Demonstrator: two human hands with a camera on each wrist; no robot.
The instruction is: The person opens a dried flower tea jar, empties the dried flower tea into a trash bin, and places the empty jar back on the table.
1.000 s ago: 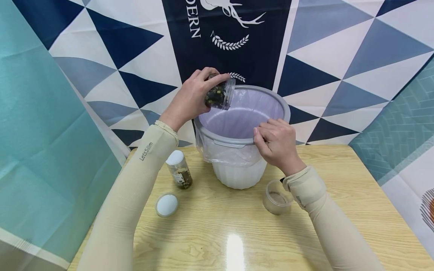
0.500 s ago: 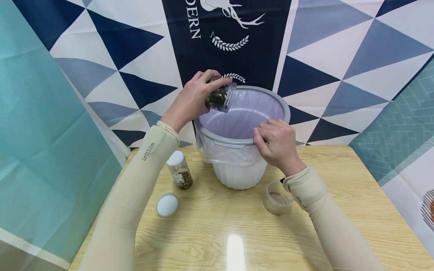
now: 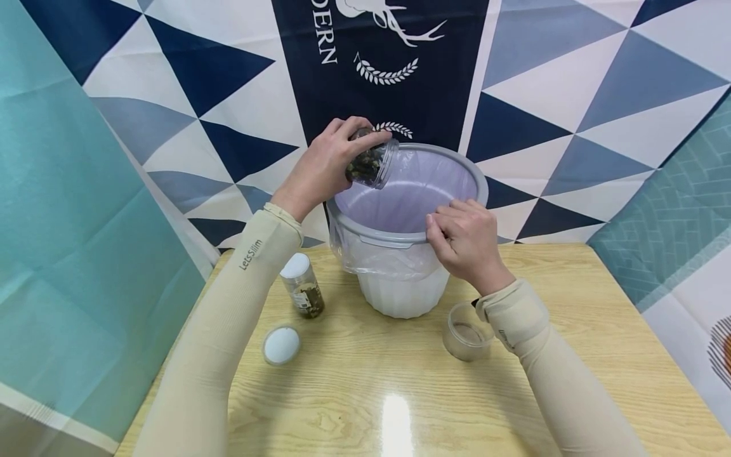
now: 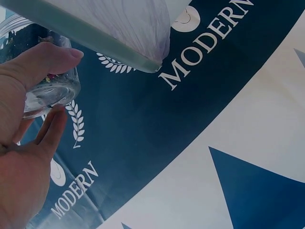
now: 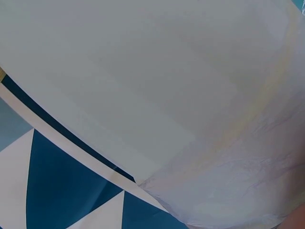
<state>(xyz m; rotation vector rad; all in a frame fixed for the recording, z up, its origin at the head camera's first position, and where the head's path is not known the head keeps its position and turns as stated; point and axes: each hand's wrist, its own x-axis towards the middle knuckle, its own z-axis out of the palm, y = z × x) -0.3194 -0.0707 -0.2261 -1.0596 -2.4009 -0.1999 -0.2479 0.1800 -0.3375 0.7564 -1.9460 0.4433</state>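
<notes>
The person's left hand grips a clear jar of dark contents (tipped sideways, mouth toward the opening) at a bag-lined bin. The right hand, fingers curled, grips the bin's near rim. A lidded jar, white lid and clear tub sit on the table.

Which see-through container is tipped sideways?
The jar held in the left hand: it's tilted, mouth toward the bin, while the white-lidded jar and round tub stand upright on the table.
</notes>
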